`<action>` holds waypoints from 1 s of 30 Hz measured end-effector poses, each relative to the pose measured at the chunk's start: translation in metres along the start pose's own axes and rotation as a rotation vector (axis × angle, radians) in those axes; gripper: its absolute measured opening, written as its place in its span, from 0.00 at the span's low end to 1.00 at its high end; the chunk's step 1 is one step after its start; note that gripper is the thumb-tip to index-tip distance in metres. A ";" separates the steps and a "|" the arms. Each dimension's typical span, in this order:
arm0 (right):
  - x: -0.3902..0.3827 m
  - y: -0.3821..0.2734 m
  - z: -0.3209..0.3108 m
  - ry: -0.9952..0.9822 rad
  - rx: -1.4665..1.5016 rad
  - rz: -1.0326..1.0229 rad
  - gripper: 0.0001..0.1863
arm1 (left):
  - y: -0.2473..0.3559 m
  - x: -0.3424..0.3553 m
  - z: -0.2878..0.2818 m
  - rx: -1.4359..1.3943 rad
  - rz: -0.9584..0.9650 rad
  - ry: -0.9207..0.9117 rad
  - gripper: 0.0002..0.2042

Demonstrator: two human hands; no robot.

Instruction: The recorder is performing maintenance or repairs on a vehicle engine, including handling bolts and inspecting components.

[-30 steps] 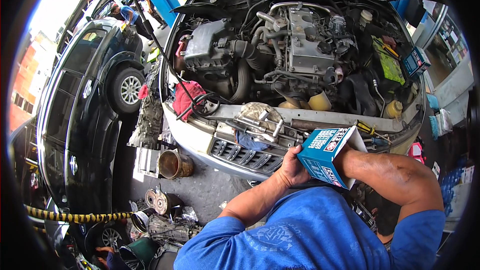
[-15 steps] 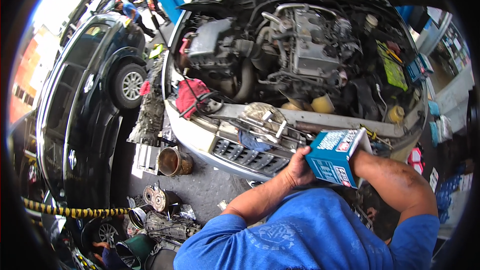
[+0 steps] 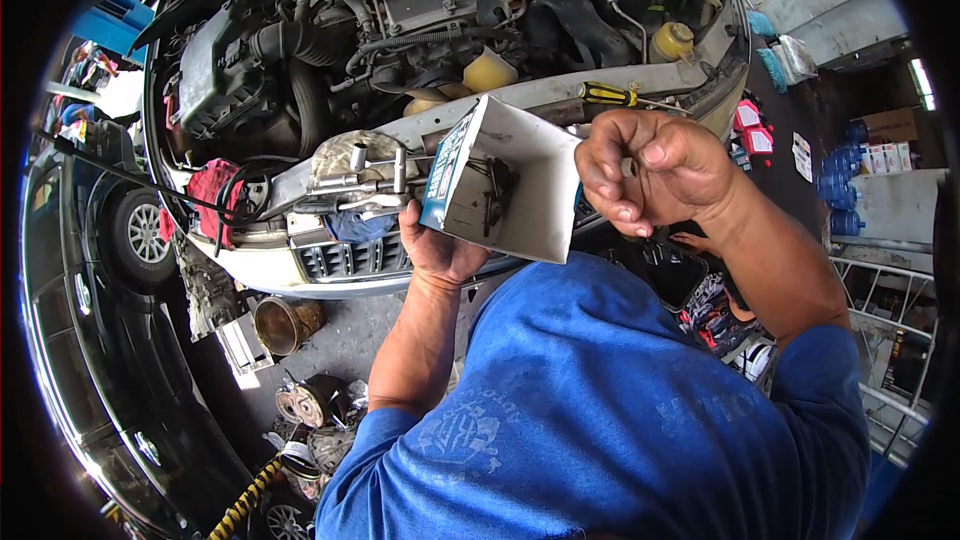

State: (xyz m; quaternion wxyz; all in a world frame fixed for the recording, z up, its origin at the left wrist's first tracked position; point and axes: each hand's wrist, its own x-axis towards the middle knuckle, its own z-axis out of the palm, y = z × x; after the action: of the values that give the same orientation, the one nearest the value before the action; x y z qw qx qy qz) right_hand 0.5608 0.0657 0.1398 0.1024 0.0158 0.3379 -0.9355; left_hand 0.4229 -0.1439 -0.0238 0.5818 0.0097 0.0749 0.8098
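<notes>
The teal box [image 3: 540, 202] is before the engine bay [image 3: 435, 2], its open mouth tilted up toward you and rightward, long axis receding leftward; dark parts [image 3: 495, 196] lie inside. Your left hand [image 3: 442, 254] grips its left side. Your right hand [image 3: 668, 168] curls beside the mouth; whether it holds anything, I cannot tell.

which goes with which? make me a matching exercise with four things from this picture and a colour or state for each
Things:
1. Left hand
2. Box
3. Screwdriver
4. Cloth

Colours and states:
A. has a yellow and black handle
B. open, with dark parts inside
C. rumpled and red
D. holding the box

Right pairs: 1-D, 2-B, 3-A, 4-C
</notes>
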 end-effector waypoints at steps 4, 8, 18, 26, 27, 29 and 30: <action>-0.002 0.004 0.009 0.093 0.076 0.027 0.13 | -0.002 -0.003 0.002 0.013 -0.026 0.005 0.44; 0.009 -0.005 0.029 0.154 -0.904 0.010 0.11 | -0.010 0.000 0.006 0.033 -0.028 0.023 0.43; 0.054 -0.041 0.091 0.381 -2.401 -0.038 0.11 | 0.005 0.022 0.019 0.007 0.174 -0.132 0.42; 0.055 -0.049 0.093 0.486 -1.853 0.029 0.23 | 0.028 0.025 0.028 0.103 0.377 -0.284 0.45; 0.054 -0.047 0.090 0.451 -1.835 -0.021 0.19 | 0.028 0.025 0.028 0.216 0.377 -0.272 0.45; 0.052 -0.053 0.095 0.362 -1.915 -0.160 0.16 | 0.029 0.027 0.032 0.187 0.339 -0.259 0.45; 0.049 -0.055 0.097 0.268 -1.984 -0.300 0.13 | 0.028 0.026 0.036 0.159 0.300 -0.243 0.45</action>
State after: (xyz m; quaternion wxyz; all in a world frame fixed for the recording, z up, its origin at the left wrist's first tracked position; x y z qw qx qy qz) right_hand 0.5052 0.0360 0.2441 -0.0884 -0.0141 0.9700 -0.2262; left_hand 0.3923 -0.1240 0.0136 0.4568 0.1644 0.0655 0.8718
